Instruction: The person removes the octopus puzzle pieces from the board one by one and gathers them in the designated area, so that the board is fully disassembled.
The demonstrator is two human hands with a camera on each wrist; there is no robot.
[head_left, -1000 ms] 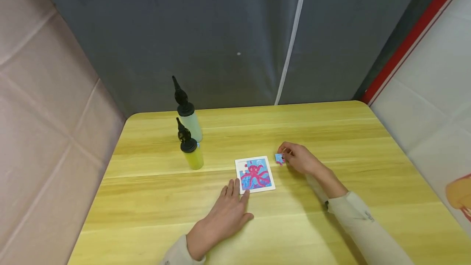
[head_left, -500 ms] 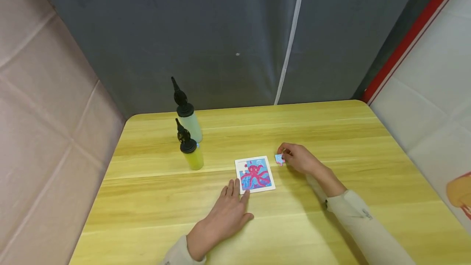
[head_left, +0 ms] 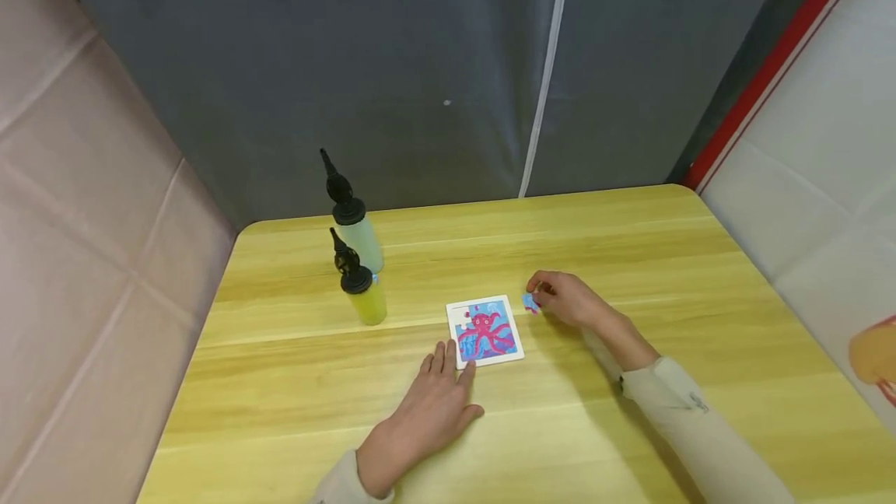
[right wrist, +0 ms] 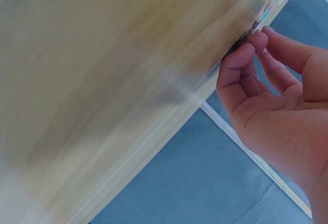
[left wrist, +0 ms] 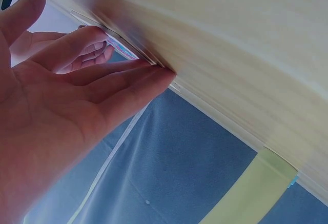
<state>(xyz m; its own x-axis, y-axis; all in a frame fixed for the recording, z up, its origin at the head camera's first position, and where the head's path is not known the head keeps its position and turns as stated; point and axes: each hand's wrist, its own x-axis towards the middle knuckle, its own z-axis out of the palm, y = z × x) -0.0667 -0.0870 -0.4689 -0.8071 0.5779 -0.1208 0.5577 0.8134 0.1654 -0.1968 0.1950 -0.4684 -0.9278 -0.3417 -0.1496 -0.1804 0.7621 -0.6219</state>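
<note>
On the table lies a square jigsaw puzzle (head_left: 488, 335) in a white frame, with a pink octopus on blue. Its upper left corner shows bare white backing. My left hand (head_left: 430, 401) lies with fingers extended, fingertips touching the frame's lower left edge; in the left wrist view those straight fingers (left wrist: 128, 88) meet the edge of the board. Just right of the frame, my right hand (head_left: 567, 300) pinches a loose blue and pink puzzle piece (head_left: 528, 302) close to the tabletop. In the right wrist view, the curled fingers (right wrist: 237, 62) partly hide that piece.
Two bottles with black pointed tops stand left of the puzzle: a yellow one (head_left: 369, 306) in front and a pale green one (head_left: 362, 243) behind it. Something small and blue shows beside the yellow bottle. A grey curtain (head_left: 420, 99) hangs behind the wooden table (head_left: 280, 395).
The puzzle piece has tilted and turned slightly in my right fingers, staying at nearly the same spot. My left hand keeps its place on the frame. The head view has shifted a little.
</note>
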